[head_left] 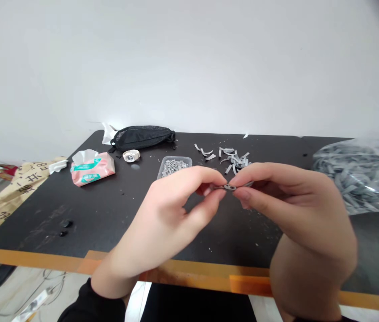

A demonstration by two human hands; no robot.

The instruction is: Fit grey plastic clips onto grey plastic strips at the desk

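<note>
Above the middle of the dark table, my left hand [179, 214] and my right hand [296, 210] meet with their fingertips nearly touching. Both are closed in a pinch on a small grey piece with holes [230, 188], one at each end of it. Part of the piece is hidden by the fingers, and its exact kind is hard to make out. Behind my left hand stands a clear plastic box [189, 160] of tiny grey parts [172, 167]. Just beyond my right fingers lies a loose pile of grey strips [238, 160].
A clear bag of grey strips [370, 174] lies on the table [109, 214] at the right. Towards the left are a pink tissue pack [104, 167], a white watch [131, 155] and a black mesh pouch [144, 137]. Orange tape [206, 279] runs along the front edge.
</note>
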